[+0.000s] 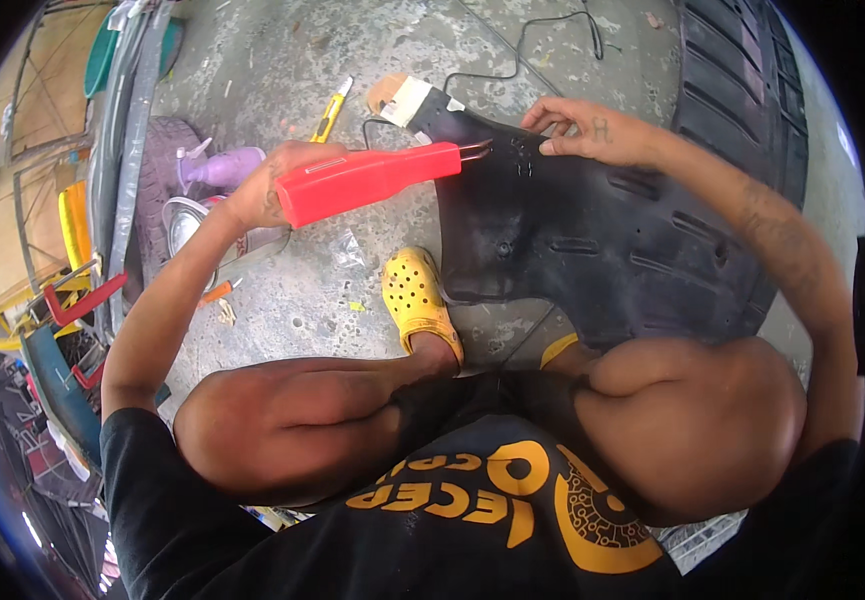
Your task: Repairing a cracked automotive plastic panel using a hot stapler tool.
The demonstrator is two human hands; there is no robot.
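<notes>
Beside the yellow clog, a black moulded panel lies on the floor; the left hand's fingers grip a red two-pronged tool, apparently levelled for aim at the panel, while the right hand's parted fingers meet its far edge, likely steadying it, pinch unclear. Beyond, a yellow cutter lies apart; the black cord seems the likelier snag.
</notes>
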